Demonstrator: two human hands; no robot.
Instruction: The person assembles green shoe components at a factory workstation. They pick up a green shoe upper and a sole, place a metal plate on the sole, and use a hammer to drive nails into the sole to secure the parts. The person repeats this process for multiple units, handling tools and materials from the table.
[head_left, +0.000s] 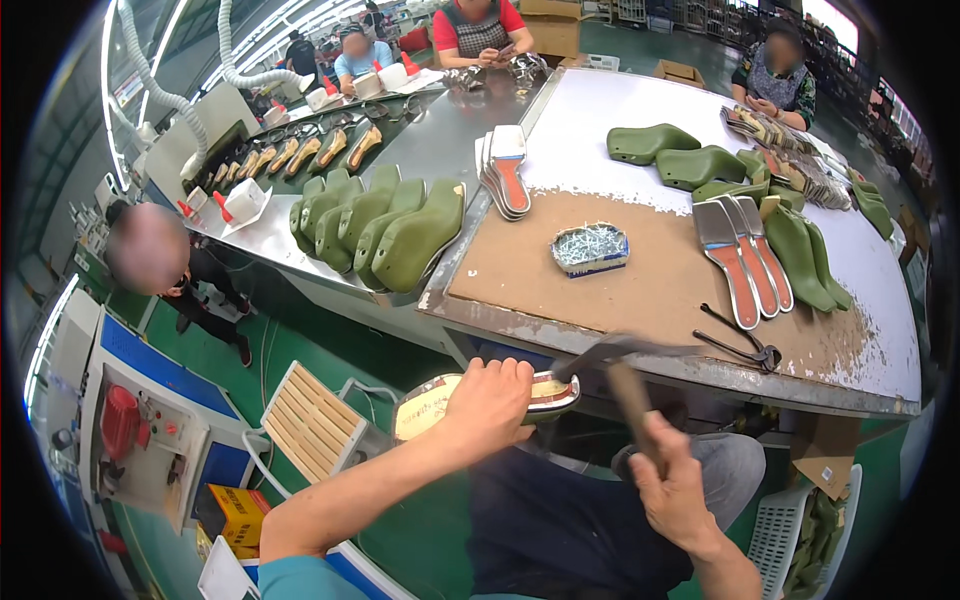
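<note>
My left hand (488, 398) is wrapped over a shoe last with a pale insole (420, 408) on its upturned bottom, held above my lap. My right hand (672, 480) grips a hammer by its wooden handle (630, 395). Motion smears the dark hammer head (610, 352), which is close to the right end of the last; whether they touch I cannot tell. On the brown board (500, 275) in front stands a small box of nails (590, 247). Pincers (740, 340) lie at the board's near right, beside several orange-and-grey insoles (743, 280).
Green lasts (420, 240) stand in rows on the metal table at left, more (700, 165) at the right. A stack of insoles (505, 170) sits at the board's far left. A slatted wooden rack (312, 420) is low on my left; a white crate (775, 535) of lasts is low right.
</note>
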